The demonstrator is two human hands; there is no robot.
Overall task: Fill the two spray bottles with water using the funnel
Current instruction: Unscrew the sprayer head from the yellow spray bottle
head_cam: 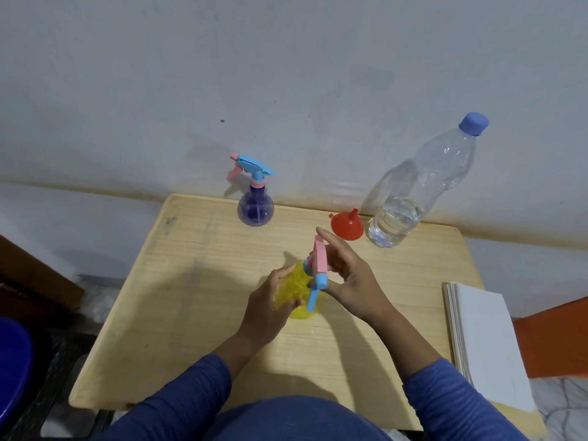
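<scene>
A yellow spray bottle (297, 289) with a pink and blue spray head (319, 264) stands in the middle of the wooden table (191, 297). My left hand (270, 300) grips its round body from the left. My right hand (346, 275) holds the spray head from the right, index finger stretched up. A purple spray bottle (255, 208) with a blue and pink head stands at the table's far edge. A red funnel (346, 226) lies mouth down, spout up, at the back right. Beside it stands a tall clear water bottle (410, 198) with a blue cap, water in its lower part.
A stack of white paper (483, 345) lies on the table's right edge. A grey wall runs just behind the table. A dark blue round object (12, 370) sits at the lower left, off the table. An orange surface (553, 335) shows at the right.
</scene>
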